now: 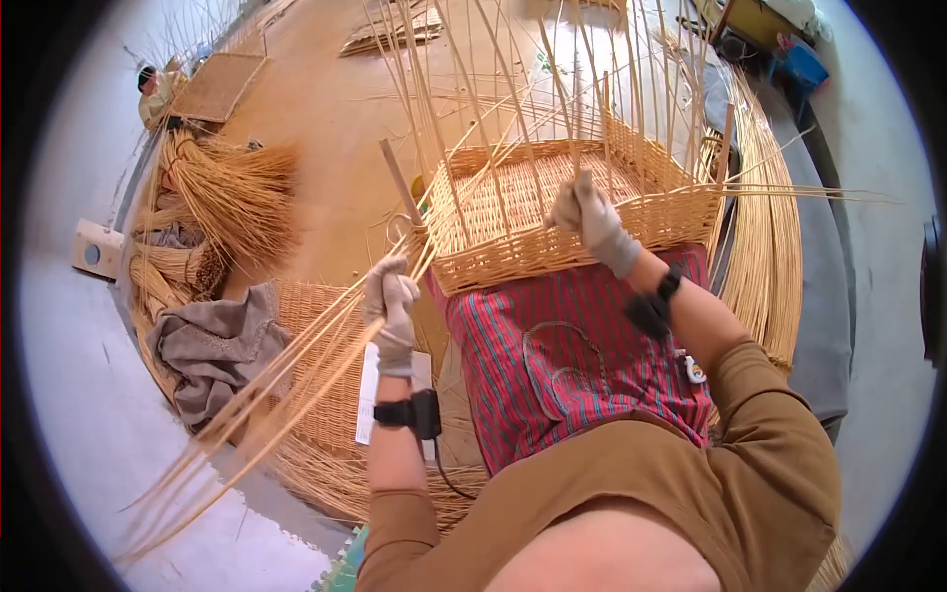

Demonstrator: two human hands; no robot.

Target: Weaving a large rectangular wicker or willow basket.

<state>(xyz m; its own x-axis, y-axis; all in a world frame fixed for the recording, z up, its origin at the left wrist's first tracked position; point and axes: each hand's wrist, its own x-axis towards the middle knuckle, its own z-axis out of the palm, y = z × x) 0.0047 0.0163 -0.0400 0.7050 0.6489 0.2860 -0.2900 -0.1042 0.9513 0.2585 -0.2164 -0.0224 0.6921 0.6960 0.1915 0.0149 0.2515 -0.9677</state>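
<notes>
A shallow rectangular wicker basket [493, 260] rests tilted on the red striped cloth [503, 345] over my lap. Tall thin stakes rise from its walls, and flat wooden sticks [397, 178] stand at its corners. My left hand [393, 296], in a pale glove, is closed around several long wicker strands [318, 393] at the basket's near left corner. Their loose ends trail down to the left, smeared by motion. My right hand [595, 219], also gloved, is closed around an upright stake [575, 128] above the near wall; its fingertips are partly hidden.
Bundles of wicker rods lie at the left [222, 192] and along the right [769, 247]. A grey cloth [217, 340] lies beside a woven wicker panel [326, 321]. Another person [158, 94] is at the far left. A blue container [804, 66] stands far right.
</notes>
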